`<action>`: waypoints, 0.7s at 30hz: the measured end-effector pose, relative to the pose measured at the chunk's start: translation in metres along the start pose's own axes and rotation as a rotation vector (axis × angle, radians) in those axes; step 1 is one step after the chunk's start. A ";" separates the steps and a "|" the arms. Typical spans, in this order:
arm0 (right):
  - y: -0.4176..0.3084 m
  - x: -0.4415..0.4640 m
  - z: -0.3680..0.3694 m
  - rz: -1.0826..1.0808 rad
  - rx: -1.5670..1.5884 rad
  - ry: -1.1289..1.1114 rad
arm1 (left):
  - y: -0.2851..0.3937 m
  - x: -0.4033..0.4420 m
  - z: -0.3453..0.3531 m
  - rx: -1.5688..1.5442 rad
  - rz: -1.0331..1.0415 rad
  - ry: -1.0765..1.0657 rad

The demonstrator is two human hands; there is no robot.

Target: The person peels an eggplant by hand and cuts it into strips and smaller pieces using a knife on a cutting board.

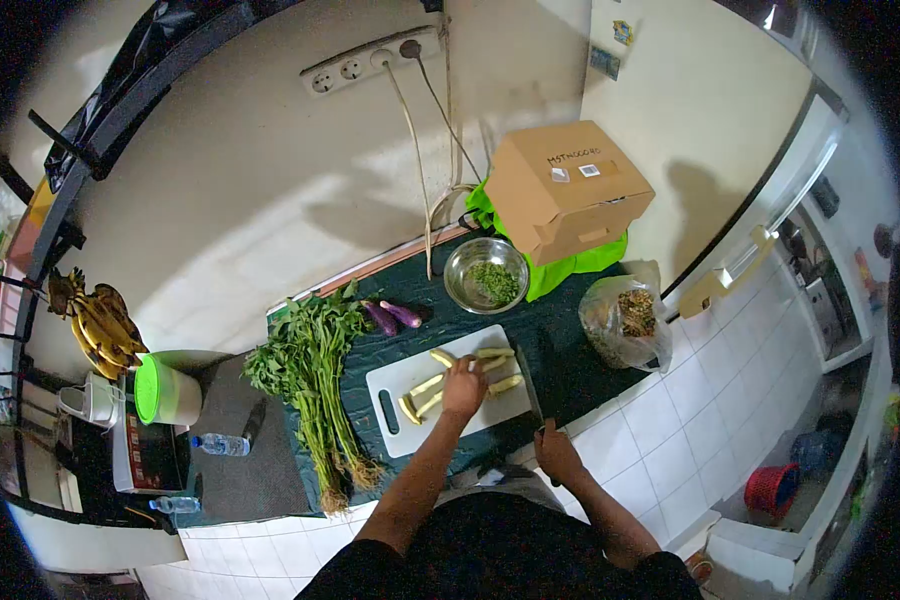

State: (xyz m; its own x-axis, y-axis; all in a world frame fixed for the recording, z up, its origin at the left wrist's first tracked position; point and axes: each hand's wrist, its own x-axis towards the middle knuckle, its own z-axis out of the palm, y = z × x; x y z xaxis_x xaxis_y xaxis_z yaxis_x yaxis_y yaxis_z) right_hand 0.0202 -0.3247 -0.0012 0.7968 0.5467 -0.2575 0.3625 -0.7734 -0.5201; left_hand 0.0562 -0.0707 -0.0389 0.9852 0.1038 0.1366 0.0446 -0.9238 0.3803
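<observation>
A white cutting board (pixel 400 373) lies in front of me with several long, pale yellow-green vegetable pieces (pixel 507 384) on it. My left hand (pixel 464 387) is over the middle of the board, its fingers closed down on the pale pieces; the hand partly covers them. At the board's right edge, my right hand (pixel 558 455) grips a knife (pixel 532 388) by the handle. Its blade points away from me, alongside the pieces.
Leafy greens (pixel 315 390) with roots lie left of the board. Behind it are two purple eggplants (pixel 392 317) and a metal bowl (pixel 460 290) of chopped greens. A cardboard box (pixel 570 190), plastic bag (pixel 610 340), water bottle (pixel 222 445) and green-lidded tub (pixel 175 393) stand around.
</observation>
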 end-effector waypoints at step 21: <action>-0.020 0.013 0.038 -0.055 -0.021 -0.190 | -0.040 -0.101 0.006 -0.215 -0.109 -0.084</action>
State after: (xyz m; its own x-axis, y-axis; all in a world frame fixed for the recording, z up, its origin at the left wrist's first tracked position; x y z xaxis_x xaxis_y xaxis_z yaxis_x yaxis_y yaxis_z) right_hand 0.0050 -0.2898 -0.0250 0.6707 0.6373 -0.3795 0.4141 -0.7462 -0.5213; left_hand -0.0445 -0.0464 -0.0730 0.9872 0.1590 0.0115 0.1235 -0.8085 0.5753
